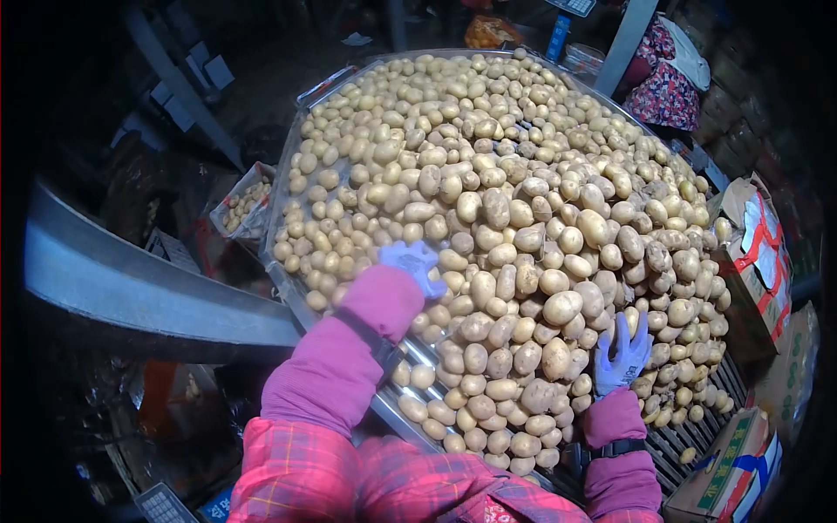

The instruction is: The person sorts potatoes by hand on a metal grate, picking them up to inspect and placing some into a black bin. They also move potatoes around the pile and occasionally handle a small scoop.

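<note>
A big heap of pale yellow potatoes [506, 200] covers a slatted metal sorting table [689, 436]. My left hand [414, 264], in a light blue glove with a pink sleeve cover, rests on the potatoes at the heap's near left side; whether its fingers hold one I cannot tell. My right hand [622, 353], gloved the same way, lies flat on the potatoes at the near right with its fingers spread upward and nothing held.
A small crate of potatoes [244, 205] sits left of the table. A metal chute [131, 288] runs along the left. Cardboard boxes [758, 253] stand at the right, another box [728, 466] at the near right. A person in a floral top [667, 74] stands at the far end.
</note>
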Demonstrator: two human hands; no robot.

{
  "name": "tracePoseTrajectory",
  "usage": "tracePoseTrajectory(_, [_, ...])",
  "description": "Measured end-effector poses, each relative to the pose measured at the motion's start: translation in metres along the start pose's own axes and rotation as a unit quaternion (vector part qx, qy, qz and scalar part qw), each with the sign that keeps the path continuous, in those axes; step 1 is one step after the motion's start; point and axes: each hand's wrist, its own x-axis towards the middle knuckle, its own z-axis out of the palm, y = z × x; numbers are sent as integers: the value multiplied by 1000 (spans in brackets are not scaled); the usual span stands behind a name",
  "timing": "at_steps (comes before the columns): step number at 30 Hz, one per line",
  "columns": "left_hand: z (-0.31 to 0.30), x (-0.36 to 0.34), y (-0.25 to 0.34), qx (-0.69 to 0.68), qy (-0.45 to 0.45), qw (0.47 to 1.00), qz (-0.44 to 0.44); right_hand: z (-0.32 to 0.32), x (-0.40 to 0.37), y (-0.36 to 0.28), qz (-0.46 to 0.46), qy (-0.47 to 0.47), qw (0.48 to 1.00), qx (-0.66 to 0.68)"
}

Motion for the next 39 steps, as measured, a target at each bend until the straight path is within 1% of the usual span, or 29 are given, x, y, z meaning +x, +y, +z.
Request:
tracePoseTrajectory(3, [11,11,-10,-36,-3,999,27,-1,1,-2,-2,6,1000,11])
tracePoseTrajectory(4, [14,11,-16,-38,-29,998,44,-2,2,-2,-2,6,1000,6])
tracePoseTrajectory(6, [-2,-1,-21,-40,-84,993,79,-2,2,-3,0,4,1000,-1])
tracePoseTrajectory(9, [11,-32,-23,2,-30,993,110,2,0,1,6,6,1000,16])
tracePoseTrajectory(10, [8,-33,-22,-10,-59,992,108,1,-1,0,2,1,1000,3])
tracePoseTrajectory(13, [10,-35,-32,-79,6,988,130,-1,1,-2,10,-3,1000,1])
tracePoseTrajectory(14, [7,-42,-30,-353,-18,932,83,-2,3,-2,5,3,1000,-4])
tracePoseTrajectory(15, [2,-57,-29,-598,-42,800,27,-2,3,-2,0,5,1000,-7])
tracePoseTrajectory(16, [0,-70,-29,-795,-59,603,-33,-1,2,-2,-5,5,1000,-8])
tracePoseTrajectory(17, [0,-81,-32,-846,-94,524,-32,4,-1,3,-31,28,999,-19])
tracePoseTrajectory(19, [5,-102,-37,-924,-157,347,-25,0,3,1,-40,21,999,-10])
tracePoseTrajectory(20, [41,-106,-36,-945,-96,310,47,1,3,2,-48,25,998,-15])
tracePoseTrajectory(21, [48,-121,-38,-954,-109,277,19,1,3,2,-73,46,996,-26])
tracePoseTrajectory(23, [58,-153,-45,-969,-132,208,-31,4,3,3,-75,53,996,-20])
tracePoseTrajectory(25, [73,-199,-69,-891,-55,449,42,2,5,2,-86,53,995,-26])
tracePoseTrajectory(27, [72,-250,-101,-938,-106,324,-61,4,5,4,-104,60,992,-37])
tracePoseTrajectory(28, [76,-282,-115,-890,-38,428,-151,5,5,5,-107,62,992,-35])
tracePoseTrajectory(29, [87,-306,-132,-873,-10,440,-209,5,4,4,-110,64,991,-34])
tracePoseTrajectory(30, [88,-329,-136,-799,52,540,-260,5,3,3,-108,62,992,-37])
tracePoseTrajectory(31, [90,-349,-148,-777,35,537,-327,4,3,2,-106,61,992,-41])
tracePoseTrajectory(32, [124,-369,-165,-798,38,479,-365,5,4,1,-106,63,991,-44])
tracePoseTrajectory(33, [187,-383,-195,-593,61,699,-395,5,5,1,-108,63,991,-43])
tracePoseTrajectory(34, [192,-391,-193,-413,39,817,-400,5,4,1,-110,63,991,-42])
tracePoseTrajectory(35, [193,-394,-192,-213,16,897,-387,6,4,2,-110,64,991,-41])
tracePoseTrajectory(36, [177,-380,-185,-405,5,833,-377,7,4,3,-105,57,992,-33])
tracePoseTrajectory(37, [150,-355,-170,-580,-7,735,-350,6,3,3,-101,54,993,-29])
tracePoseTrajectory(38, [127,-325,-149,-526,25,807,-268,5,4,1,-95,52,994,-25])
tracePoseTrajectory(39, [77,-297,-119,-519,-11,814,-259,4,4,-1,-88,53,994,-21])
